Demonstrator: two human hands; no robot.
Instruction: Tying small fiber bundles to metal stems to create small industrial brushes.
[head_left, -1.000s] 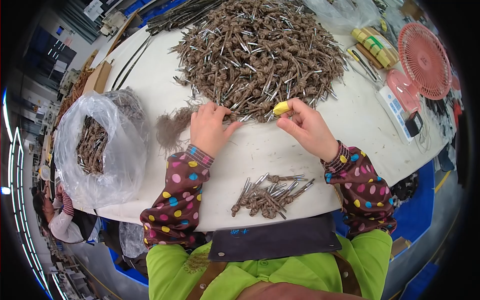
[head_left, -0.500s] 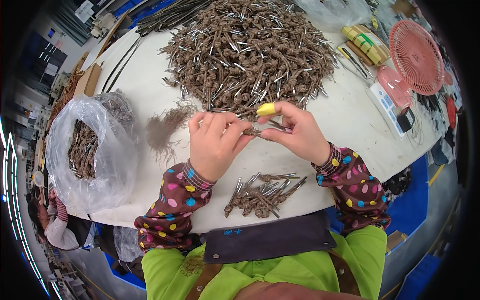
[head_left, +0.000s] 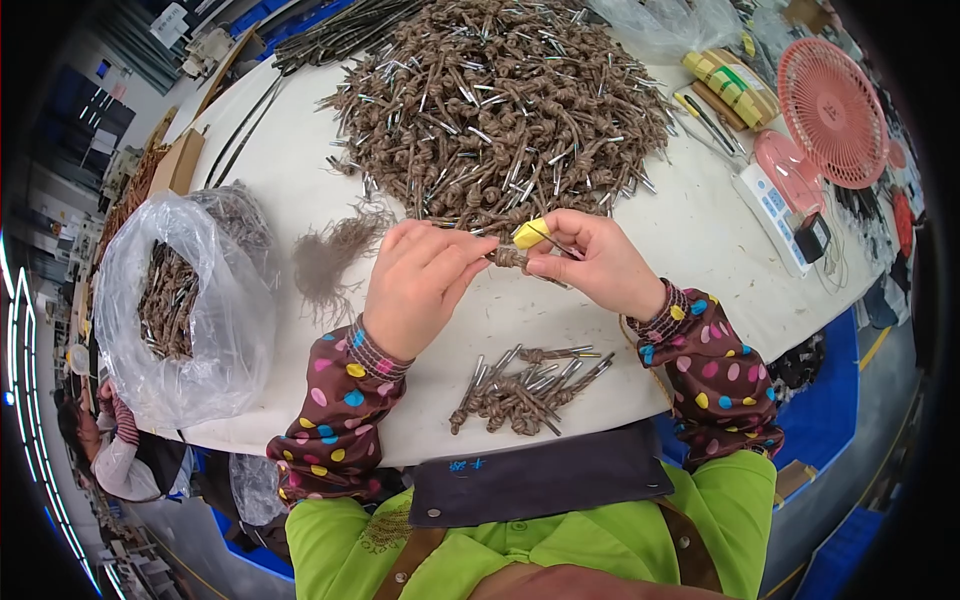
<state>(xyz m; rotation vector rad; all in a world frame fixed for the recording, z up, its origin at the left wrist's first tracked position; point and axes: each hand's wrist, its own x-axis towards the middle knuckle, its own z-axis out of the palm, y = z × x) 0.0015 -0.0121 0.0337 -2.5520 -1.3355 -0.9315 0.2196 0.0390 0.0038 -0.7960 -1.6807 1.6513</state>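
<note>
Over the middle of the table, a short knotted brown cord (head_left: 511, 257) is held between my two hands. My left hand (head_left: 415, 285) is closed, its thumb and fingertips pinching the cord's left end. My right hand (head_left: 605, 268), with yellow tape round its index fingertip, pinches the cord's right side. A thin dark strip runs between my right thumb and index finger; I cannot make out whether it is part of the cord or a slim tool. Near the table's front edge lies a small pile of knotted cords (head_left: 520, 392) with silver metal tips.
A large heap of knotted cords (head_left: 500, 110) covers the far middle. At left are a clear plastic bag (head_left: 235, 340) of cords and a tuft of loose brown fibres (head_left: 325, 262). A pink fan (head_left: 832, 112) and a white power strip (head_left: 775, 220) stand at right.
My right index finger has come down onto the cord, bending closer to my left fingertips. My left hand has turned slightly and shifted a little left. The piles stay the same.
</note>
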